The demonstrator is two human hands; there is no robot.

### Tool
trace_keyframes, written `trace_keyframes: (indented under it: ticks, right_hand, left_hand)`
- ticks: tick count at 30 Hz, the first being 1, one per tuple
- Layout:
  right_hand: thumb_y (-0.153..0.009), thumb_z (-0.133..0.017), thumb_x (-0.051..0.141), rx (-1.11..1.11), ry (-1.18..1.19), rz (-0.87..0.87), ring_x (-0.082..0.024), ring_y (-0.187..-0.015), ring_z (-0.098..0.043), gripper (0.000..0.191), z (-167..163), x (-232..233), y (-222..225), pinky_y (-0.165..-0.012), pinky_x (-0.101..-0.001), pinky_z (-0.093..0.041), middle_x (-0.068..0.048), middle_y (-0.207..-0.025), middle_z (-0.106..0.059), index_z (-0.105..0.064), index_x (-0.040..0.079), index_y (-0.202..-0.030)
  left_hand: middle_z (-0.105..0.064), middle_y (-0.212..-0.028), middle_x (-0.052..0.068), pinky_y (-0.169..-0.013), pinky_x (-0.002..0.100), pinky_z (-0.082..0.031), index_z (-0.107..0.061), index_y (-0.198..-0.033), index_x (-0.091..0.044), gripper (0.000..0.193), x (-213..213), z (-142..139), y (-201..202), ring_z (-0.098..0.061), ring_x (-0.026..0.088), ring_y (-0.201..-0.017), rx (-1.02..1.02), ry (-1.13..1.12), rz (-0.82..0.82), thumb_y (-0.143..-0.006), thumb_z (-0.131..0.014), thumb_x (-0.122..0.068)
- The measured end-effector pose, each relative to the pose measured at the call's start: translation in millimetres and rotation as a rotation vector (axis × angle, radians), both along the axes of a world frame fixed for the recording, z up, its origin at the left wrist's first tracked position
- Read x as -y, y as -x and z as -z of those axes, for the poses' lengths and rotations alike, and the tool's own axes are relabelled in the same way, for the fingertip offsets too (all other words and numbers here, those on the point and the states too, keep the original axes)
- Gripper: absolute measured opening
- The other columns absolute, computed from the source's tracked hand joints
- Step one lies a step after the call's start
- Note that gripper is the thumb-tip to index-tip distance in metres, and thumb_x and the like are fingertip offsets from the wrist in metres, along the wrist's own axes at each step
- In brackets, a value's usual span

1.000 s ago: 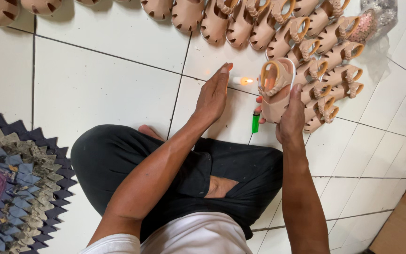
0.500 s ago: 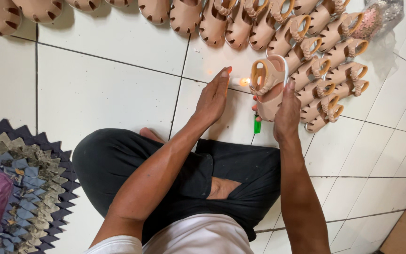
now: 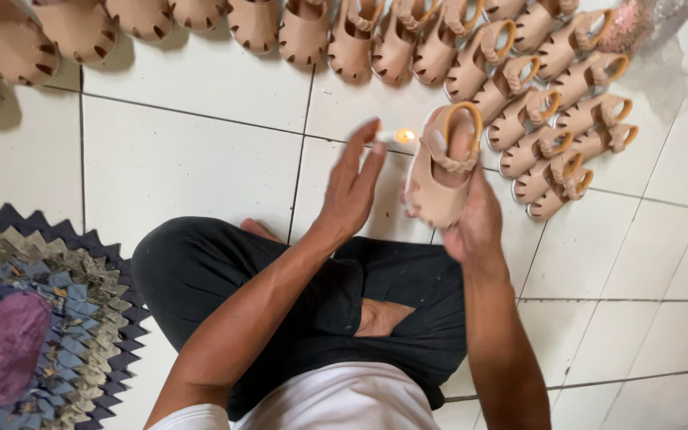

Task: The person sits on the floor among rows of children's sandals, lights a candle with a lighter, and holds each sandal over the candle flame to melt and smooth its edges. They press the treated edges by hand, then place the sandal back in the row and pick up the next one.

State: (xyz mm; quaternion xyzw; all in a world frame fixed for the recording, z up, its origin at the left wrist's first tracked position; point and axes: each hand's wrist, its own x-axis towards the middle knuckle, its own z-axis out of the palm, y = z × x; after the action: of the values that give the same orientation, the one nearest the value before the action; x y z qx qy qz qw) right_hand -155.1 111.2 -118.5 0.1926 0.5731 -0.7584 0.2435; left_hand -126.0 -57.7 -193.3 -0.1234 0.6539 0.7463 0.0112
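While the person is sitting cross-legged on the white tiled floor (image 3: 185, 159), the right hand (image 3: 471, 227) is now lifting the beige sandal (image 3: 439, 171) higher than it was a second ago, so the shoe is filling more of the head view and its orange-lined heel loop is pointing toward 12 o'clock. The right fingers are clenched around the sole from below, grasping the sandal near its toe end. The left hand (image 3: 352, 187) has risen with it; its fingers are released, held flat and straight, palm facing 3 o'clock toward the shoe, gripping nothing. A small flame (image 3: 404, 136) is burning between the left fingertips and the sandal strap, at 10 o'clock from the shoe, just beside it; what is carrying the flame is hidden. The green lighter seen on the tile earlier is no longer visible, likely covered by the raised sandal. Judging from this, the strap edge is being brought closer to the flame, with the open hand shielding it. At 12 to 2 o'clock, rows of matching sandals (image 3: 551, 119) are lying on the floor, well apart from the hands. A patchwork mat (image 3: 33, 318) is lying at 8 o'clock.
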Motion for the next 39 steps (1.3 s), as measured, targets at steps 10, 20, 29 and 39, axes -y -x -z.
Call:
trace_keyframes:
  ticks: [10,20,29,39]
  right_hand:
    - [-0.109,-0.056,0.019,-0.947,-0.782,-0.109,-0.024,-0.142,-0.049,0.023,-64.6,-5.6,-86.7,-0.124,-0.0402,-0.043,-0.017,-0.15,-0.046,-0.065,-0.001,-0.119]
    - [-0.103,-0.068,0.014,-0.833,-0.561,-0.244,-0.031,-0.15,-0.044,0.013,-99.7,-8.5,-109.9,-0.126,-0.0475,-0.036,-0.021,-0.159,-0.045,-0.069,0.001,-0.102]
    - [-0.106,-0.062,0.005,-0.691,-0.246,-0.269,-0.022,-0.126,-0.065,0.034,-123.0,-40.7,-113.9,-0.111,-0.0354,-0.054,-0.016,-0.136,-0.065,-0.055,-0.006,-0.137]
    - [-0.082,-0.084,0.017,-0.968,-0.384,-0.806,-0.02,-0.112,-0.073,0.051,-157.8,-27.3,-102.2,-0.096,-0.0323,-0.06,-0.008,-0.123,-0.072,-0.065,0.007,-0.128]
  left_hand:
    - [-0.062,-0.126,0.013,-0.09,0.031,-0.055,-0.045,-0.149,-0.004,0.061,-6.2,-79.8,-82.3,-0.062,0.017,-0.11,0.228,-0.841,0.254,-0.106,-0.05,-0.046]
    - [-0.069,-0.087,0.006,-0.056,0.026,-0.047,-0.066,-0.13,-0.004,0.043,-10.2,-118.8,-105.5,-0.057,0.012,-0.068,0.283,-0.288,0.263,-0.101,-0.057,-0.034]
    - [-0.069,-0.111,0.025,-0.07,0.041,-0.063,-0.041,-0.154,-0.003,0.087,36.7,-137.9,-128.7,-0.072,0.031,-0.083,0.445,-1.047,0.686,-0.102,-0.028,-0.071]
    - [-0.066,-0.11,0.038,-0.065,0.044,-0.058,-0.038,-0.159,-0.003,0.094,38.3,-159.3,-142.4,-0.068,0.037,-0.071,0.469,-1.162,0.817,-0.101,-0.028,-0.076]
